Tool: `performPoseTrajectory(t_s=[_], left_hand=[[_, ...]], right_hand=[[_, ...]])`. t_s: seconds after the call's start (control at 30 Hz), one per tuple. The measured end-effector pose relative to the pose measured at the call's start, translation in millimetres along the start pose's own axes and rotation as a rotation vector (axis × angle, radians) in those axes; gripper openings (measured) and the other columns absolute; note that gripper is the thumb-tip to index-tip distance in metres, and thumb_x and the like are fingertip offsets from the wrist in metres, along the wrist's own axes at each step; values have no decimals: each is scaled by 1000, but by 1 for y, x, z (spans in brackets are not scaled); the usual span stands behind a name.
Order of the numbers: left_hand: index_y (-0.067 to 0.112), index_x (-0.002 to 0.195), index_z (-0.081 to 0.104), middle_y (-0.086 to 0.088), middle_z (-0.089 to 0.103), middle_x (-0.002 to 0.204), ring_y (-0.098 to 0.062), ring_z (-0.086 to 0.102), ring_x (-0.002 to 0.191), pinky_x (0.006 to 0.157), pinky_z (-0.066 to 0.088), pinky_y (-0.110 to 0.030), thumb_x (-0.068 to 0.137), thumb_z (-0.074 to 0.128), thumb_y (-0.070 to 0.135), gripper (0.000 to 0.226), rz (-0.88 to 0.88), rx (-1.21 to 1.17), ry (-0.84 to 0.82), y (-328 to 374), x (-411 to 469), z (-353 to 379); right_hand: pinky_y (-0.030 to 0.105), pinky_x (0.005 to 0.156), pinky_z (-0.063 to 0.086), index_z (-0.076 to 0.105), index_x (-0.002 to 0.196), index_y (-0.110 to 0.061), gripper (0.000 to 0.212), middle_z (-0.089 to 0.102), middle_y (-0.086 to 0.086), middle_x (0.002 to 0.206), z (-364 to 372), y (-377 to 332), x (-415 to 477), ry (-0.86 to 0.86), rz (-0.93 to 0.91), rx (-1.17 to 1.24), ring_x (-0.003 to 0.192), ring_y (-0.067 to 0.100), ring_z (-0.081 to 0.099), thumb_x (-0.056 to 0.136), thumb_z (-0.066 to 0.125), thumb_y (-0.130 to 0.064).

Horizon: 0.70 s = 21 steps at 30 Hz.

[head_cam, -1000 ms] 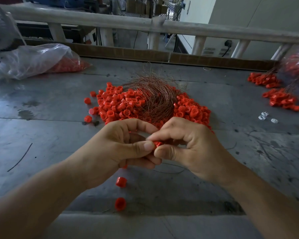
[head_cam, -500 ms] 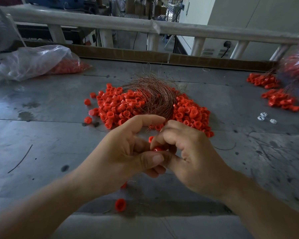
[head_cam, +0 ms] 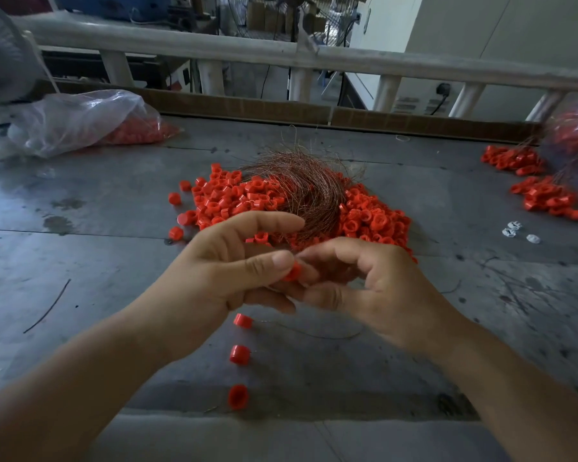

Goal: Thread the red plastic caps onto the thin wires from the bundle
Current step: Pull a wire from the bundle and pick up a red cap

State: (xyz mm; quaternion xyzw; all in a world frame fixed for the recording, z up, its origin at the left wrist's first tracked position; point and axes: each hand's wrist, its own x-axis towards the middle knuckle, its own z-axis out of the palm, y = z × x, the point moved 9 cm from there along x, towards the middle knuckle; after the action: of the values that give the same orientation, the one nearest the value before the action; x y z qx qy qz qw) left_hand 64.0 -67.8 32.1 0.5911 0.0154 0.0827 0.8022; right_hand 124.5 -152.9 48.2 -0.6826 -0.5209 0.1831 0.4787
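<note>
Caps, spare stock: a clear bag of red caps lay at the far left of the table.
Loose caps: a pile lay at table centre, just beyond the hands.
Wire bundle: thin coppery wires lay across the pile.
Left hand: thumb and fingers pinched one cap above the table.
Right hand: fingers were curled beside that cap. Whether they pinched a wire could not be told, as the hand was blurred.
Row below hands: three caps lay on the table.
Far right: heaps of caps lay with wires.
Risk 1: the wire end could miss the cap's hole or buckle, being thin and springy.
Risk 2: the cap could slip from so small a pinch and roll away.
Risk 3: pulling one wire could drag its neighbours out of the tangle and scatter the pile.
</note>
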Motion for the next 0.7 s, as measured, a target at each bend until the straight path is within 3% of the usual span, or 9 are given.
performPoseTrajectory(t_s=[0.13, 0.23, 0.33, 0.43, 0.57, 0.7], left_hand=[[16, 96, 71, -17, 71, 80, -23, 68, 64, 52, 54, -27, 57, 82, 17, 41, 35, -47, 31, 7, 2, -8], [15, 86, 73, -16, 71, 79, -20, 65, 56, 46, 51, -25, 61, 66, 11, 26, 17, 21, 96, 9, 3, -15], [14, 78, 71, -10, 71, 78, -15, 64, 55, 44, 49, -21, 69, 70, 4, 13, 51, 326, 293, 15, 1, -37], [28, 73, 65, 3, 66, 65, -2, 56, 52, 50, 47, -15, 74, 69, 1, 27, 107, 819, 538, 24, -1, -60], [29, 77, 64, 13, 53, 77, -2, 50, 67, 61, 36, -8, 70, 75, 11, 22, 116, 1237, 507, 18, 5, -56], [21, 92, 70, 14, 42, 80, -8, 43, 71, 61, 30, -23, 71, 75, 21, 22, 80, 1411, 455, 6, 13, -57]], right_hand=[[7, 64, 43, 68, 83, -28, 9, 65, -20, 75, -6, -1, 0, 52, -5, -62, 72, -6, 60, 76, 65, -24], [9, 61, 40, 69, 76, -23, 9, 59, -13, 71, -12, -3, 0, 91, -19, -151, 68, -1, 56, 78, 69, -15], [10, 64, 42, 72, 77, -20, 5, 56, -9, 72, -9, 1, -2, 41, 37, -245, 71, 3, 55, 76, 72, -16], [8, 67, 40, 74, 80, -22, 4, 54, -13, 72, 9, 11, -3, -115, 108, -359, 76, -2, 53, 77, 71, -20], [1, 67, 34, 72, 88, -23, 10, 47, -21, 71, 27, 18, -8, -256, 141, -488, 73, -12, 48, 82, 66, -27], [8, 64, 39, 70, 89, -26, 19, 53, -16, 76, 26, 20, -12, -302, 187, -480, 73, -4, 51, 79, 66, -41]])
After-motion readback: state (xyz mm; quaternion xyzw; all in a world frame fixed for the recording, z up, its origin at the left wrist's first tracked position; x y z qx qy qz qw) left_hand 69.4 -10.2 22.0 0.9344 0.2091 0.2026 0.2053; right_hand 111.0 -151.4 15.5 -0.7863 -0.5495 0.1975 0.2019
